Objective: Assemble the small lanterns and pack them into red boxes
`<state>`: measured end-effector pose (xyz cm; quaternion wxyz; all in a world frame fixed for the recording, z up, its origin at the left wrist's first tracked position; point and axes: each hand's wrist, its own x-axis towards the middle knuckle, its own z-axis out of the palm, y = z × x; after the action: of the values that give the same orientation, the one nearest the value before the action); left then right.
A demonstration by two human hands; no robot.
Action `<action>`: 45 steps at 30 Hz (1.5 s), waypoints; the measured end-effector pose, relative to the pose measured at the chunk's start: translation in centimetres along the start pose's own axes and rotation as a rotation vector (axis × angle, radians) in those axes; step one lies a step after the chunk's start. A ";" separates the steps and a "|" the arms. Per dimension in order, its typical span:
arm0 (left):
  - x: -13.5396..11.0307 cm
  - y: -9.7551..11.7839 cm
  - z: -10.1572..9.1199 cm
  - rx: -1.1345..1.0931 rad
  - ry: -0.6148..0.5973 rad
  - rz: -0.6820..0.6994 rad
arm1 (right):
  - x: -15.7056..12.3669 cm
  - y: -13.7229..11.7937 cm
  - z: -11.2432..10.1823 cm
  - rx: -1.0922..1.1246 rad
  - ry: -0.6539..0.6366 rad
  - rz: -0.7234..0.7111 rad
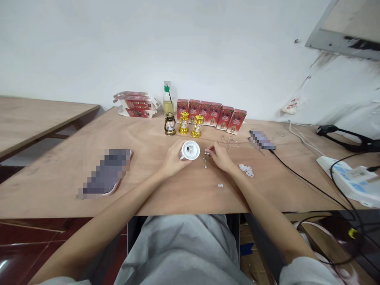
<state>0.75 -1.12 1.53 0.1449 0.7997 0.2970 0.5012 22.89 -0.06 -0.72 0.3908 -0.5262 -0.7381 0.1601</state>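
My left hand (173, 158) is wrapped round a white mini lantern (190, 150), holding it with its round base facing up. Small metal parts show inside the open base. Just to the right, my right hand (218, 155) has thumb and fingertips pinched together at several small silver button cells (204, 159) on the table. What lies between those fingertips is too small to make out. A small white plastic piece (220, 185) lies nearer the front edge, and a small pile of white plastic pieces (246, 170) sits right of my right wrist.
Behind my hands stand a bronze lantern (170, 124), two gold lanterns (197, 127), several red boxes (225, 118) and a bottle (168, 106). Flattened red cartons (138, 105) lie at back left. Phones (107, 174) flank the work; a power strip (350, 180) and cables are right.
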 end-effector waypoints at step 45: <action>-0.4 0.6 0.2 0.008 -0.103 0.052 | -1.9 -7.9 0.1 0.174 0.250 -0.337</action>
<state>1.03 -1.80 1.50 0.1438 0.8323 0.2703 0.4620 17.94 -4.89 3.60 0.5443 -0.3754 -0.7449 0.0890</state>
